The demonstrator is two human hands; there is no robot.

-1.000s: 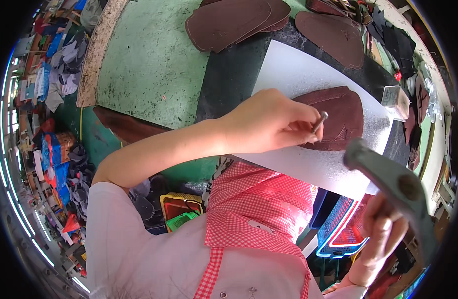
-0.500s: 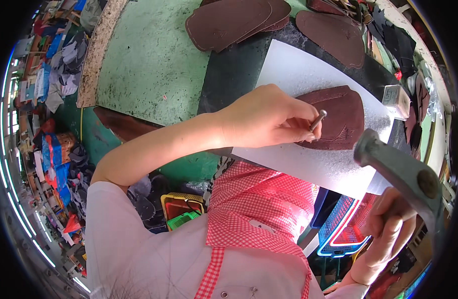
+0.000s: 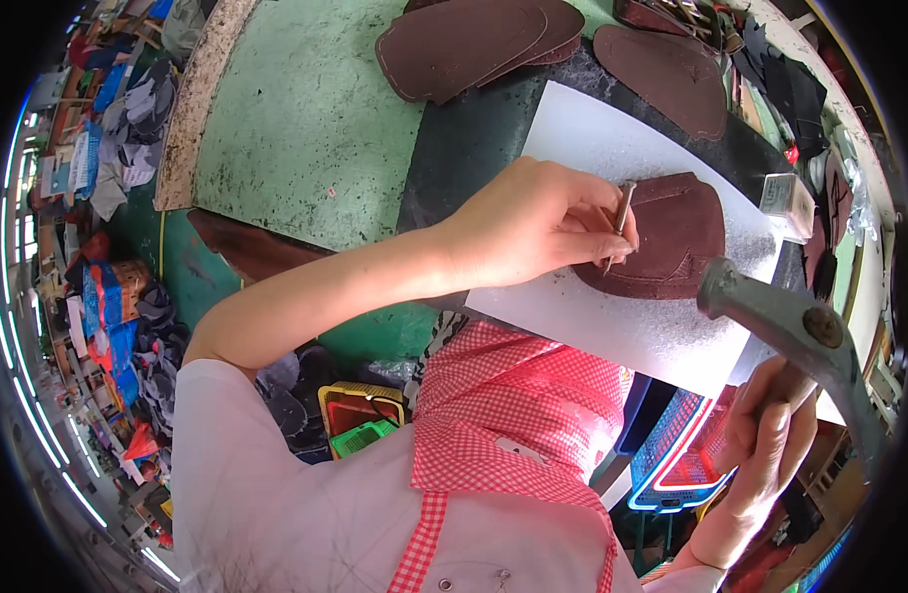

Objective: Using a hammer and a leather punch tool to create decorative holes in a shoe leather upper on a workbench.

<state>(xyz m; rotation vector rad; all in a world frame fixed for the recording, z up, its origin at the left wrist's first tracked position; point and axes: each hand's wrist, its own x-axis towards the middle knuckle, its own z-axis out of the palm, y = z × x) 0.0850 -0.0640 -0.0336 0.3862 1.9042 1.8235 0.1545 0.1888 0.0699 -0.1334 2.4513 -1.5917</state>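
White short-sleeved shirt, red-and-white gingham apron with a checked strap, bare forearms, no gloves

A leather or shoe-making workshop: a worn, green-painted workbench (image 3: 305,128) carries stacks of cut dark-brown leather pieces (image 3: 474,40) at the far side, a white cutting board (image 3: 661,326) lies nearer, and heaps of coloured scraps and boxes (image 3: 108,296) crowd the floor at left.
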